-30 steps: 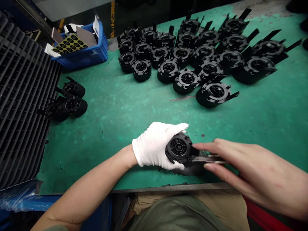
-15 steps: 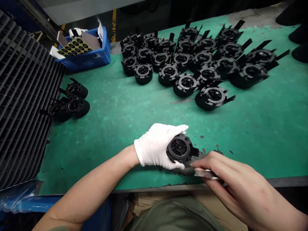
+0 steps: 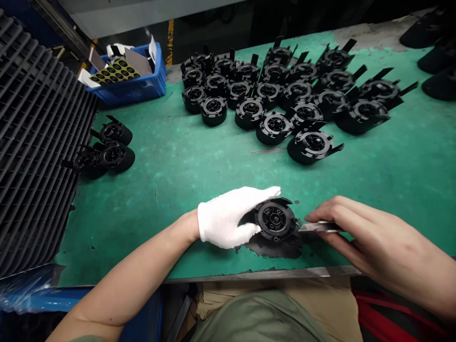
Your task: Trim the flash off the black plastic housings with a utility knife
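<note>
A round black plastic part (image 3: 275, 219) with a ringed face lies near the front edge of the bench. My left hand (image 3: 231, 216), in a white glove, grips it from the left, thumb and fingers around its side. A dark tab sticks out at the part's upper right. Just right of the part, my bare right hand (image 3: 359, 232) is closed around a knife (image 3: 320, 227) with a short metallic blade. The blade tip points left, close to the part's rim; whether it touches cannot be made out.
Many similar black parts (image 3: 274, 126) stand across the back of the green bench (image 3: 171, 142), and several (image 3: 116, 156) at the left. A blue bin (image 3: 142, 85) with a sticker sheet (image 3: 116, 71) sits at the back left. Black slatted racks (image 3: 32, 142) line the left side.
The black part has turned in my left hand, its tab going from lower right to upper right. My right hand and the knife have moved up and to the right.
</note>
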